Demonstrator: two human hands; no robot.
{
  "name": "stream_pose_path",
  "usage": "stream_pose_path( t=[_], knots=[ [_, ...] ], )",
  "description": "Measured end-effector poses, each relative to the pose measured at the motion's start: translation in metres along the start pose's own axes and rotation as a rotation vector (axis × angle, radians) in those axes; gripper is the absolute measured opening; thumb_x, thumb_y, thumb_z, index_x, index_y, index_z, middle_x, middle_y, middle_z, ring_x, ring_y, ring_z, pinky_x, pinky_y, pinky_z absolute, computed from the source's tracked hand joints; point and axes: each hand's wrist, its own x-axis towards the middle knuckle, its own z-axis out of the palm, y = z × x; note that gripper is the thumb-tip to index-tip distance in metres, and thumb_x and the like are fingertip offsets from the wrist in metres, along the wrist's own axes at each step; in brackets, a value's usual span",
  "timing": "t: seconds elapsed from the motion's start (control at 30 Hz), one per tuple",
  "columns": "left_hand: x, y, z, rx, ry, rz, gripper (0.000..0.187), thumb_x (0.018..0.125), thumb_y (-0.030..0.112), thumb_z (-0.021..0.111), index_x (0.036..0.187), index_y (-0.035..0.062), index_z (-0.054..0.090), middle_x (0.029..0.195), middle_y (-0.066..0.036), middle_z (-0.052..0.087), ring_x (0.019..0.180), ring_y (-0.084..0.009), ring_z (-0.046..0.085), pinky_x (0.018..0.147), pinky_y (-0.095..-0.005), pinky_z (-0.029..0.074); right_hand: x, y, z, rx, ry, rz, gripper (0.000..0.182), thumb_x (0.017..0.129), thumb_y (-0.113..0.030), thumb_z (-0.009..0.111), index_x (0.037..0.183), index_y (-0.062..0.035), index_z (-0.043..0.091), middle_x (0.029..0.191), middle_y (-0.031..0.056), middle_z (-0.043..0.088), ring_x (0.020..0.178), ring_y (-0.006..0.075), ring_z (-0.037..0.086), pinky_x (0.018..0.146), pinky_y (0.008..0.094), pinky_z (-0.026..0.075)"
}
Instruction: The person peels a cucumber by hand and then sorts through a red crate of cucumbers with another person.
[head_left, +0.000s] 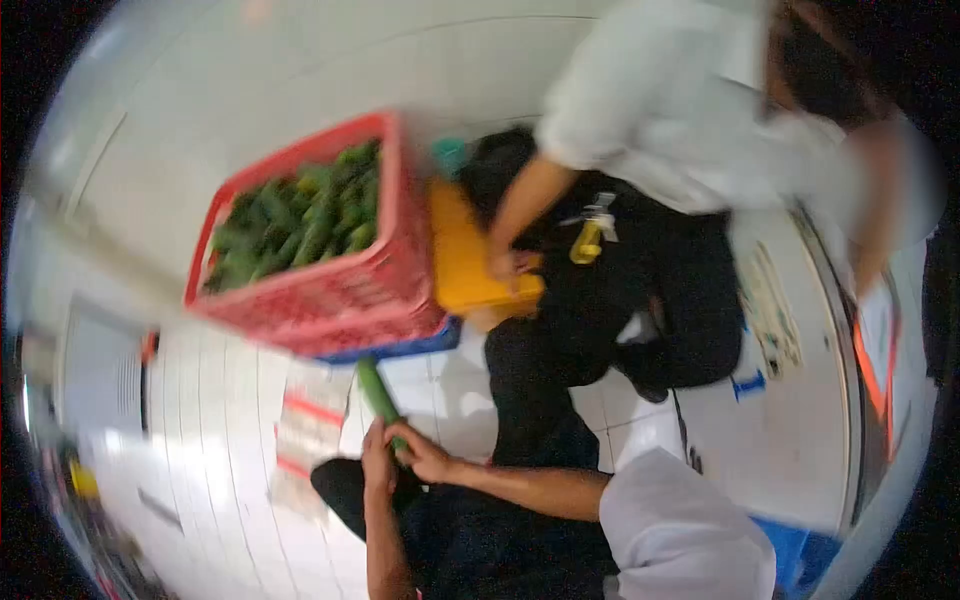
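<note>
A long green cucumber [376, 388] points up and away from my lap. Around its lower end are both of my hands. My left hand [378, 460] is closed at its left side, and my right hand [424, 456] grips it from the right. Whether a small tool is also in my fingers, I cannot make out. My hands are over my black-trousered legs, just above a white sack with red stripes [312, 430] lying on the floor.
A red crate [330, 300] full of green cucumbers [305, 215] stands on a blue base [400, 345]. Beside it is an orange-yellow box or stool [465, 250], touched by another person's hand [512, 265]. That person wears a white shirt; a small yellow object [587, 242] shows against their black clothing.
</note>
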Motion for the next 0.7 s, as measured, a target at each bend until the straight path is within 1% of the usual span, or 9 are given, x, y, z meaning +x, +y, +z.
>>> stream_pose_path(
  t=[0.07, 0.1, 0.17, 0.2, 0.23, 0.27, 0.4, 0.57, 0.7],
  knots=[
    [-0.057, -0.067, -0.013, -0.272, 0.136, -0.211, 0.046, 0.101, 0.040, 0.045, 0.122, 0.0002, 0.056, 0.113, -0.013, 0.064, 0.102, -0.0240, 0.062, 0.088, -0.0362, 0.052, -0.060, -0.059, 0.010, 0.257, -0.127, 0.349, 0.030, 0.088, 0.000, 0.048, 0.117, -0.0065, 0.046, 0.117, 0.0107, 0.049, 0.118, 0.0246, 0.046, 0.108, 0.0365, 0.030],
    [0.093, -0.054, -0.037, -0.511, 0.110, -0.040, 0.045, 0.100, 0.041, 0.045, 0.120, 0.0027, 0.059, 0.108, -0.012, 0.065, 0.098, -0.0229, 0.064, 0.085, -0.0349, 0.053, 0.078, -0.006, -0.009, 0.181, -0.054, 0.395, 0.026, 0.088, -0.001, 0.048, 0.114, -0.0077, 0.047, 0.110, 0.0093, 0.051, 0.111, 0.0224, 0.051, 0.097, 0.0377, 0.043],
    [0.043, -0.058, -0.033, -0.547, 0.197, -0.141, 0.043, 0.100, 0.042, 0.047, 0.111, 0.0027, 0.061, 0.096, -0.010, 0.066, 0.090, -0.0212, 0.065, 0.074, -0.0332, 0.055, 0.040, 0.015, 0.005, 0.714, 0.011, 0.696, 0.038, 0.090, -0.023, 0.055, 0.126, -0.0120, 0.048, 0.108, 0.0089, 0.061, 0.095, 0.0194, 0.062, 0.077, 0.0345, 0.053],
    [0.017, -0.057, -0.034, -0.565, 0.191, -0.269, 0.042, 0.099, 0.042, 0.048, 0.110, 0.0041, 0.061, 0.094, -0.008, 0.065, 0.083, -0.0190, 0.064, 0.068, -0.0312, 0.055, 0.011, 0.016, 0.012, 1.087, 0.039, 0.873, 0.029, 0.091, -0.029, 0.053, 0.116, -0.0151, 0.049, 0.099, 0.0080, 0.060, 0.082, 0.0185, 0.062, 0.063, 0.0321, 0.053],
    [0.018, -0.055, -0.035, -0.583, 0.151, -0.342, 0.040, 0.099, 0.043, 0.048, 0.108, 0.0055, 0.060, 0.092, -0.006, 0.065, 0.077, -0.0168, 0.064, 0.061, -0.0292, 0.054, 0.024, -0.024, 0.007, 1.053, 0.165, 0.978, 0.020, 0.090, -0.029, 0.051, 0.106, -0.0180, 0.046, 0.093, 0.0055, 0.056, 0.072, 0.0190, 0.058, 0.052, 0.0296, 0.047],
    [0.019, -0.053, -0.037, -0.585, 0.169, -0.299, 0.040, 0.099, 0.044, 0.049, 0.106, 0.0066, 0.059, 0.090, -0.004, 0.064, 0.071, -0.0140, 0.062, 0.058, -0.0279, 0.052, 0.016, 0.001, 0.009, 1.218, 0.075, 0.884, 0.014, 0.089, -0.022, 0.046, 0.103, -0.0230, 0.046, 0.097, 0.0069, 0.058, 0.074, 0.0200, 0.056, 0.059, 0.0312, 0.046],
    [0.028, -0.063, -0.043, -0.623, 0.197, -0.188, 0.039, 0.098, 0.046, 0.050, 0.107, 0.0086, 0.058, 0.088, -0.002, 0.062, 0.064, -0.0105, 0.058, 0.055, -0.0269, 0.049, 0.033, -0.010, 0.006, 1.080, -0.067, 0.862, 0.032, 0.090, -0.020, 0.044, 0.122, -0.0226, 0.044, 0.103, 0.0052, 0.056, 0.075, 0.0191, 0.056, 0.052, 0.0259, 0.041],
    [0.055, -0.084, -0.031, -0.470, 0.356, 0.101, 0.045, 0.099, 0.021, 0.057, 0.138, 0.0071, 0.040, 0.101, -0.005, 0.062, 0.086, -0.0142, 0.060, 0.074, -0.0282, 0.050, 0.031, 0.006, -0.008, 0.414, 0.015, 1.047, 0.033, 0.097, -0.026, 0.046, 0.129, -0.0172, 0.044, 0.107, 0.0048, 0.059, 0.079, 0.0149, 0.061, 0.055, 0.0255, 0.045],
    [0.065, -0.092, -0.047, -0.428, 0.323, 0.143, 0.045, 0.100, 0.032, 0.052, 0.136, 0.0067, 0.041, 0.114, -0.009, 0.057, 0.101, -0.0210, 0.057, 0.087, -0.0361, 0.048, 0.027, 0.040, 0.000, 0.404, 0.028, 1.019, 0.042, 0.094, -0.035, 0.059, 0.124, -0.0083, 0.047, 0.105, 0.0116, 0.065, 0.080, 0.0158, 0.067, 0.054, 0.0254, 0.050]
  ],
)
